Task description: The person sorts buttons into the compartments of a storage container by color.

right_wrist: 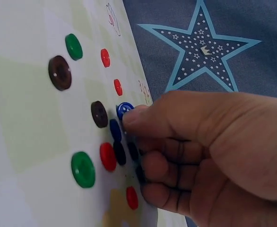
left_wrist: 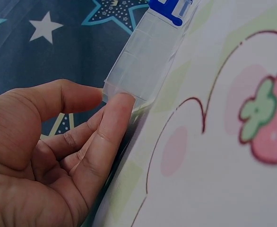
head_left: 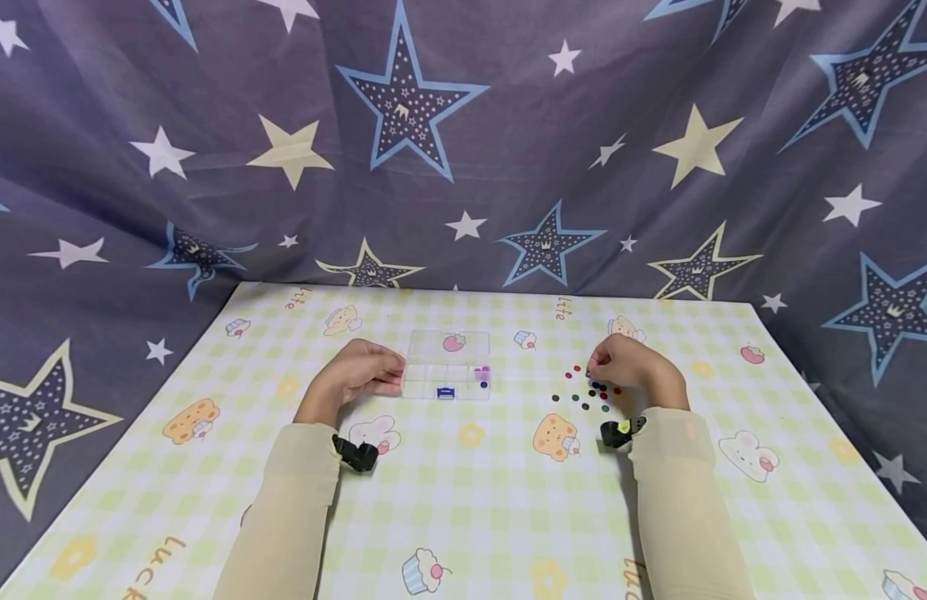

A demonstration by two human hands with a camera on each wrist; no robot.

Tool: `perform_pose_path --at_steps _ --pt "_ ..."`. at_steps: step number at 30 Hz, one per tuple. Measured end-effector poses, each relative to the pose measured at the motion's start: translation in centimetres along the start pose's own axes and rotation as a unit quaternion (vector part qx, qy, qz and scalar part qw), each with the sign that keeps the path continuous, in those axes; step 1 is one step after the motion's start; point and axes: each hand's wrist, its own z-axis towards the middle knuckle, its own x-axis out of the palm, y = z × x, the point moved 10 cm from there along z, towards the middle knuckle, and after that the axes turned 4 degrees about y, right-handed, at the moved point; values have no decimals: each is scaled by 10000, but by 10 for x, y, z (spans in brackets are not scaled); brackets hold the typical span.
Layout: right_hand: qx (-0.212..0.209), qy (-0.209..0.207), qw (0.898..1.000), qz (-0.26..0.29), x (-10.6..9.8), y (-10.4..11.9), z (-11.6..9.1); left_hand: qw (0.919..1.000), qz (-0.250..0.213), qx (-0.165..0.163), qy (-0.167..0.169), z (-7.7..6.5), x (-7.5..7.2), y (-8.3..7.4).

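Observation:
A clear plastic compartment box (head_left: 431, 372) stands on the table with its lid tipped back and a blue latch at the front. Pink pieces (head_left: 482, 373) and a dark blue button (head_left: 483, 385) sit in its right end compartments. My left hand (head_left: 369, 371) pinches the box's left end between thumb and fingers; the left wrist view shows the box's corner (left_wrist: 129, 80) there. To the right, my right hand (head_left: 628, 364) pinches a blue button (right_wrist: 125, 109) just above a scatter of buttons. The fingertips behind that button are partly hidden.
Around the right hand lie several loose buttons: green (right_wrist: 83, 169), brown (right_wrist: 60, 73), red (right_wrist: 108, 156) and dark blue (right_wrist: 115, 130). A checked, cartoon-printed cloth (head_left: 471, 492) covers the table. A star-patterned curtain (head_left: 463, 192) hangs behind the far edge.

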Motion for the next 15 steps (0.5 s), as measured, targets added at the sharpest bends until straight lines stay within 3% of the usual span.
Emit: perform_pose_path --at_steps 15 --pt "-604 -182 9977 239 -12 23 -4 10000 64 27 -15 2 0 0"
